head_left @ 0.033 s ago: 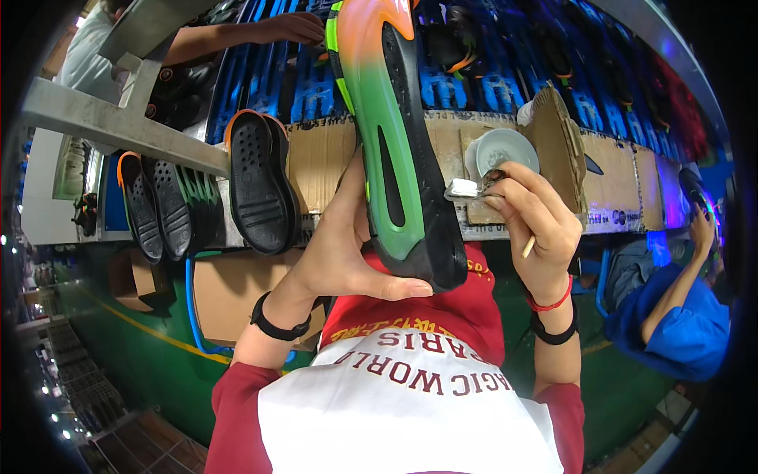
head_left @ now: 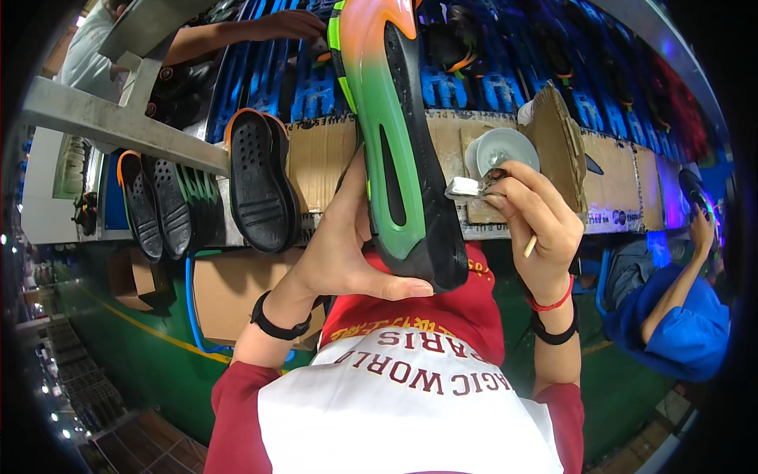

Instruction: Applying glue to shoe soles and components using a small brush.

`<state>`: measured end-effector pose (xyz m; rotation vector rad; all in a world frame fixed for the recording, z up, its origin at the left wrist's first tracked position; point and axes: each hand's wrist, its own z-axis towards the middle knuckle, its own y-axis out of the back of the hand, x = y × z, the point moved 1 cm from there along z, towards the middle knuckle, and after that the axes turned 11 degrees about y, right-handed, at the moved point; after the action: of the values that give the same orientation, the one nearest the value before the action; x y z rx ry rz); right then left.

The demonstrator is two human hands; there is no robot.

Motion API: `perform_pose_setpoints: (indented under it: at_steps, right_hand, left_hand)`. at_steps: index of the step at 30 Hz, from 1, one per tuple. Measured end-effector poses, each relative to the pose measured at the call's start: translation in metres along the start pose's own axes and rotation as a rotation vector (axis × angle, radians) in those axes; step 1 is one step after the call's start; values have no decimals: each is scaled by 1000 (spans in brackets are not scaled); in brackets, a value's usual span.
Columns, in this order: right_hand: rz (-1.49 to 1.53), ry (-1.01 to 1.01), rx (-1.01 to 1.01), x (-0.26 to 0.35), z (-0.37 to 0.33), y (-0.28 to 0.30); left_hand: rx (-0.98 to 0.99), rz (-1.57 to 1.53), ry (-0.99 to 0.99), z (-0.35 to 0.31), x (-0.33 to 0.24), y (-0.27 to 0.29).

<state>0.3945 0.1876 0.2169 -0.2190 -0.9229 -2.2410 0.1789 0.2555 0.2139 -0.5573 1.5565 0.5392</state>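
Note:
My left hand [head_left: 339, 253] grips a shoe sole [head_left: 407, 170] round its heel end. This sole is black along one side, with a glossy panel that fades from orange to green. It stands nearly upright in front of my chest, its far tip cut off by the top edge. My right hand [head_left: 541, 221] is closed on a small brush [head_left: 466, 187] with a pale, flat head, a dark metal collar and a light wooden handle. The brush head is just right of the sole's black side; whether it touches, I cannot tell.
A white bowl [head_left: 517, 146] stands behind my right hand, beside an upright cardboard flap [head_left: 553, 142]. Black soles [head_left: 260, 186] rest at the left, under a metal beam [head_left: 118, 126]. Blue racks [head_left: 489, 71] run along the back. One co-worker's hand [head_left: 296, 25] reaches in; another person [head_left: 671, 316] sits right.
The co-worker's hand at the back left has shifted slightly. My right hand and the brush have moved a touch to the right; the sole is almost still.

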Motion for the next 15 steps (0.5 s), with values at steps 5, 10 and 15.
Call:
perform_pose_setpoints:
  at_steps: [5, 10, 15]
  right_hand:
    - [-1, 10, -34, 2, 1, 4]
    - [184, -262, -151, -5, -13, 14]
    - [613, -596, -467, -22, -25, 8]
  left_hand:
    - [-11, -57, 0, -1, 6, -3]
    - [-14, -126, 47, 1, 13, -4]
    - [-112, 43, 60, -7, 18, -2]
